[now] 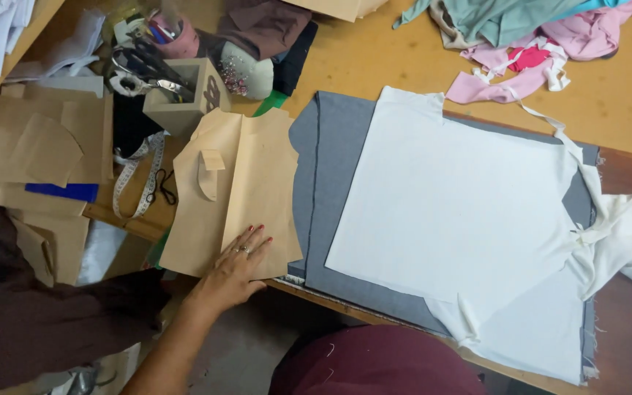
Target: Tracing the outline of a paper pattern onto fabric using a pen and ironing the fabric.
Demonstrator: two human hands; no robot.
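Note:
My left hand (239, 265) lies flat, fingers spread, on the lower edge of a stack of brown paper pattern pieces (235, 183) at the near edge of the wooden table (374, 66). A small curved paper piece (209, 174) rests on top of the stack. Just right of the patterns, a grey fabric (327, 183) is spread out, with a large white fabric piece (455, 212) laid over it; the white cloth trails in strips off to the right. My right hand is out of view.
A wooden box (184, 95) holds scissors (137, 73) beside a pincushion (246, 73). A measuring tape (137, 179) hangs by more brown paper pieces (31, 146) at left. Pink and teal cloth scraps (535, 36) are piled at the far right.

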